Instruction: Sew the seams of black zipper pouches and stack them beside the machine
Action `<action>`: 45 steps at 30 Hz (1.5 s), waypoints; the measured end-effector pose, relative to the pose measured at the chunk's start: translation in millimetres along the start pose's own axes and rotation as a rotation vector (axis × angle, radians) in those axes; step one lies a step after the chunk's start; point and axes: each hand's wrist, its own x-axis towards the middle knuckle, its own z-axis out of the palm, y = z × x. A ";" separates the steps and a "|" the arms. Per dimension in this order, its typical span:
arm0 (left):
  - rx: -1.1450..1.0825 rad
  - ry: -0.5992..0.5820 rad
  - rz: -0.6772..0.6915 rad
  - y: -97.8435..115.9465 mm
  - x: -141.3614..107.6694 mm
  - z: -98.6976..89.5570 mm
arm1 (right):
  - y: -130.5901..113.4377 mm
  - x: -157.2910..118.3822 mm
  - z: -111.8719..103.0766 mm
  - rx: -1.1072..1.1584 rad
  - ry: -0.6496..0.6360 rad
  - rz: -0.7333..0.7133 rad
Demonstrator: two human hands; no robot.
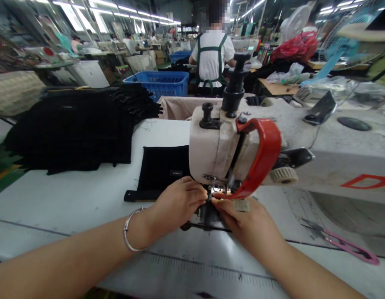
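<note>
A blue basket (175,86) stood beyond the table (86,199), contents hidden. Black cloth (158,162) lay left of the machine (206,145). Left hand (176,198) and right hand (253,220) held bunched fingertips nearly together by its needle end; whether pinching anything, I couldn't tell.

Cold daylight from the windows (74,16) and white ceiling tubes (127,9) burns out to pale streaks above an otherwise dim room. Near the middle of the bench (86,195), a warm lamp glow (216,189) lights the needle area, and a soft sheen spreads toward the near edge. Beyond the far left corner, the black stack (83,128) sinks into shadow with little detail. The red guard (270,141) catches a glossy highlight. Both the left hand (180,197) and right hand (251,216) are fairly clear; the small dark piece (209,196) at their fingertips is hard to read. Past the far edge, the background is smeared, wide-angle stretch bends the sides, and mosaic blocks cover the co-worker's (211,54) head
</note>
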 end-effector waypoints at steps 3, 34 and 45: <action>-0.024 0.035 -0.028 -4.3 3.0 2.0 | 4.1 2.5 1.3 -0.004 0.001 0.037; 0.011 0.092 -0.112 -14.1 -3.3 11.4 | -6.3 14.5 4.8 -0.023 0.007 0.211; 0.040 0.146 -0.067 -22.2 -8.8 14.0 | -11.0 15.3 6.5 -0.082 0.010 0.166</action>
